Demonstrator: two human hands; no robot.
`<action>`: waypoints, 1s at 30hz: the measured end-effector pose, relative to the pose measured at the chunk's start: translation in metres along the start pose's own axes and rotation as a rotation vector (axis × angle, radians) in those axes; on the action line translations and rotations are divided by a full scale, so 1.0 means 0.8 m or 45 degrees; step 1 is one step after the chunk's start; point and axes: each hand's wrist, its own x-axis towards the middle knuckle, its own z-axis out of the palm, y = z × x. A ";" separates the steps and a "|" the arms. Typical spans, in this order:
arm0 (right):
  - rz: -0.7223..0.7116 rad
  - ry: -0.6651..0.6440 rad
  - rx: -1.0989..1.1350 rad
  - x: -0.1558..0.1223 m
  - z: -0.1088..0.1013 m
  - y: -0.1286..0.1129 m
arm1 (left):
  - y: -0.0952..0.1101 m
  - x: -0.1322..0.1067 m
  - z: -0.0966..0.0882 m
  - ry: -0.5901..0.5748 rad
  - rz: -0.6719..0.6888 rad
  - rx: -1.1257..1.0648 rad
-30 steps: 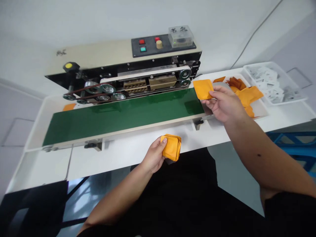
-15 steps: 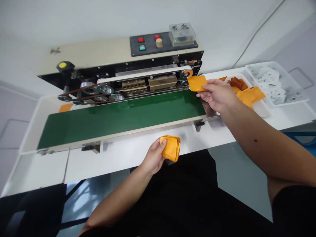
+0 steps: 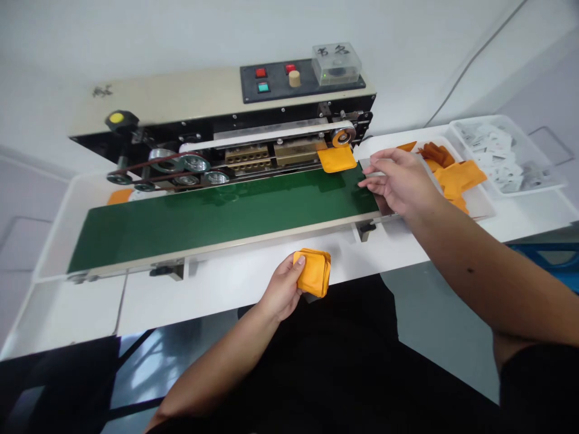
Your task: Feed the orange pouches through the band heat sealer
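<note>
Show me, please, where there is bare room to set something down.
Bare white tabletop lies in front of the green belt, between its left bracket and the left hand with its orange stack; the belt's left half is bare too. It is crowded at the belt's right end, around the orange pouch, right hand and bin of pouches.

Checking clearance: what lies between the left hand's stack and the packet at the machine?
In the head view: a strip of white table, then the green belt.
</note>
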 end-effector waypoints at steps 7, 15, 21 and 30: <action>-0.282 -0.292 -0.280 -0.131 -0.019 0.069 | -0.007 0.004 0.001 0.024 -0.038 -0.011; -0.301 -0.456 -0.617 -0.185 -0.006 0.138 | -0.013 0.010 0.016 0.013 -0.008 -0.007; -0.513 -0.330 -0.765 -0.185 0.014 0.144 | -0.022 0.022 0.026 0.064 0.163 -0.054; -0.511 -0.291 -0.846 -0.178 0.025 0.154 | -0.024 0.025 0.031 0.088 0.312 -0.044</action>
